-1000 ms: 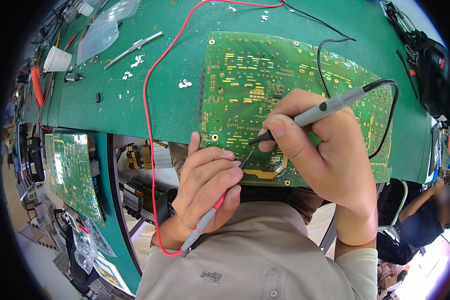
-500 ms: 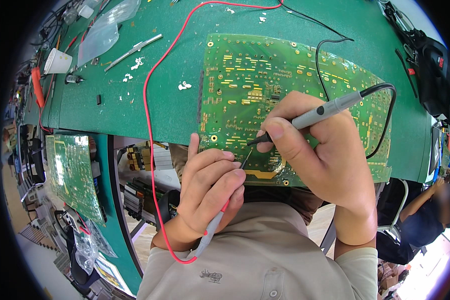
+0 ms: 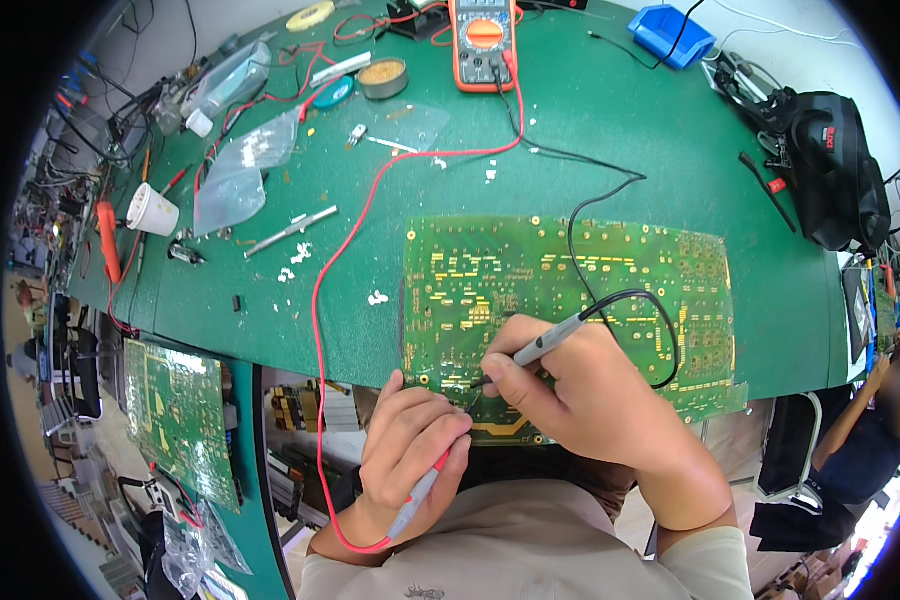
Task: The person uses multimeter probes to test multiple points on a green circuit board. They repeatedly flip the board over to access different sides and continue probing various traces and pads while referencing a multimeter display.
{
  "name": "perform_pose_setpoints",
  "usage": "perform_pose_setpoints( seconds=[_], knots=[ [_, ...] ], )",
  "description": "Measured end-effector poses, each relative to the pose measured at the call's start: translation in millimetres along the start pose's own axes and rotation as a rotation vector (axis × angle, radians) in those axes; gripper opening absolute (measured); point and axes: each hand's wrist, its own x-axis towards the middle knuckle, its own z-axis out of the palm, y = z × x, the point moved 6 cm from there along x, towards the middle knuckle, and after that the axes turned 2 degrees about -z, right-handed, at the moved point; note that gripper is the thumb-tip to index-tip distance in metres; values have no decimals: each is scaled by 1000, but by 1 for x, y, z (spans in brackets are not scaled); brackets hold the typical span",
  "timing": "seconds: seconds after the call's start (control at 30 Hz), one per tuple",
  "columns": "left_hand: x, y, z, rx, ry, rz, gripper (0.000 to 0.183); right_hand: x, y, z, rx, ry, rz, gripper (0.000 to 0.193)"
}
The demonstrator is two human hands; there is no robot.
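Observation:
A large green circuit board [image 3: 570, 290] lies on the green work table, its near edge towards me. In my right hand [image 3: 580, 400] is a grey test probe [image 3: 548, 341] with a black lead, held like a pen, its dark tip down at the board's near left part. My left hand [image 3: 410, 445] closes around a red and grey test probe [image 3: 420, 497]; its tip points at the board close to the other tip. Whether either tip touches metal is too small to tell. Both leads run to an orange multimeter [image 3: 485, 45] at the far side of the table.
On the left lie a white cup [image 3: 152, 210], a clear plastic bag [image 3: 235, 180], a metal pen-like tool [image 3: 290, 232] and a round tin [image 3: 383, 78]. A second circuit board [image 3: 178, 420] rests lower left. Far right are a blue bin [image 3: 670, 38], a black bag [image 3: 825, 165] and a seated person [image 3: 865, 440].
The view has tilted up, bringing the multimeter, tin and blue bin into sight. Both hands still hold their probes over the same near left part of the board.

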Motion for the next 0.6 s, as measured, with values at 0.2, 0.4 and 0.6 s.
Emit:
perform_pose_setpoints(
  seconds=[0.2,0.4,0.6],
  knots=[
    [0,2,0,15,-14,-4,23,0,0,2,6,11,-72,15],
    [-6,1,2,23,36,52,29,-3,-4,0,-57,17,-35,12],
    [-21,-2,10,38,123,104,36,-10,3,9,-33,171,-32,12]
  ],
)
